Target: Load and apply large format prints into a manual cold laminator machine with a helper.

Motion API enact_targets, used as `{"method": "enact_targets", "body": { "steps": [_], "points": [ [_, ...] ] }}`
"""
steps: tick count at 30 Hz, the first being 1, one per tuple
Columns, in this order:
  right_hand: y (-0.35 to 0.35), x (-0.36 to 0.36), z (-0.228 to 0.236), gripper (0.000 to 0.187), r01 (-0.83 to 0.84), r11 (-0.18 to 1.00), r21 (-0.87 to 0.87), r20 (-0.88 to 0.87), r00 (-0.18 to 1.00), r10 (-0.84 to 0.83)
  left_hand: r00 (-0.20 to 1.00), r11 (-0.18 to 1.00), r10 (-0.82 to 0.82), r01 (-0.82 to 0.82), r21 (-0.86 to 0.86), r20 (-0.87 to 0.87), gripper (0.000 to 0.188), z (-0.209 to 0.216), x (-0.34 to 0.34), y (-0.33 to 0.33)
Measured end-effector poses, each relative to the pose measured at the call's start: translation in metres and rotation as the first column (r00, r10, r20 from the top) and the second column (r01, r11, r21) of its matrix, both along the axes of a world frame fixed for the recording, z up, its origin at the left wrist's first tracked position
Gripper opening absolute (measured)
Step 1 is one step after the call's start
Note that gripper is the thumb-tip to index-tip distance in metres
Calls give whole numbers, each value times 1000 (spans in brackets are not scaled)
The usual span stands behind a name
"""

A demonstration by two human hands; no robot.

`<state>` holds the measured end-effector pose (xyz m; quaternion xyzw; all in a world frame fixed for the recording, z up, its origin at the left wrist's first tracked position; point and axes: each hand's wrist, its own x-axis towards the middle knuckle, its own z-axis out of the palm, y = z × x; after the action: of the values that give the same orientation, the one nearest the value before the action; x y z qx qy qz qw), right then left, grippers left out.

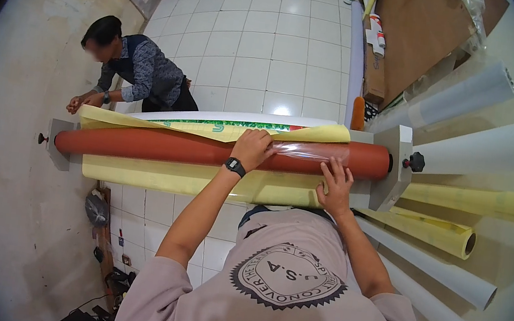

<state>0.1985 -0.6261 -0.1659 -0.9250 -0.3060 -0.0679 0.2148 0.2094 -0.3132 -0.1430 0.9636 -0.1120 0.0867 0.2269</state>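
Observation:
A long red-brown roller [206, 150] lies across a laminating machine in front of me. My left hand [253, 150], with a black watch on its wrist, is closed at the roller's upper side and pinches the edge of a transparent film [310, 149]. This glossy film stretches along the roller toward my right hand [336, 187]. There the fingers are spread, with the tips resting on the film and roller. Behind the roller, yellow backing paper [145, 122] is folded back over a printed green and white sheet [236, 123]. More yellow paper [164, 176] hangs on my side.
A grey end block [398, 169] with a black knob [414, 161] bounds the roller on the right. Several white and yellow rolls [472, 153] lean along the right wall. Another person [152, 72] bends over the far left end, hands together near the paper's corner.

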Motion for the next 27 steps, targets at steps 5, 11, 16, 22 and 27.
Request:
{"method": "enact_targets", "body": {
  "steps": [5,11,16,22,27],
  "points": [
    [62,0,33,63,14,998,57,110,994,-20,999,999,31,-31,16,19,28,6,-2,-4],
    [112,-3,18,65,-145,988,-58,-27,989,144,992,1000,25,-25,2,122,28,7,-5,3],
    [106,-7,6,68,-148,976,-159,68,985,161,980,994,102,-109,28,173,20,-4,-15,42],
    [112,-19,3,75,-81,986,-146,31,996,86,993,999,31,-32,8,110,21,6,-25,89],
    [115,-23,-2,78,-41,985,-169,60,997,51,994,995,-94,92,29,63,16,3,-20,86]
  ]
}}
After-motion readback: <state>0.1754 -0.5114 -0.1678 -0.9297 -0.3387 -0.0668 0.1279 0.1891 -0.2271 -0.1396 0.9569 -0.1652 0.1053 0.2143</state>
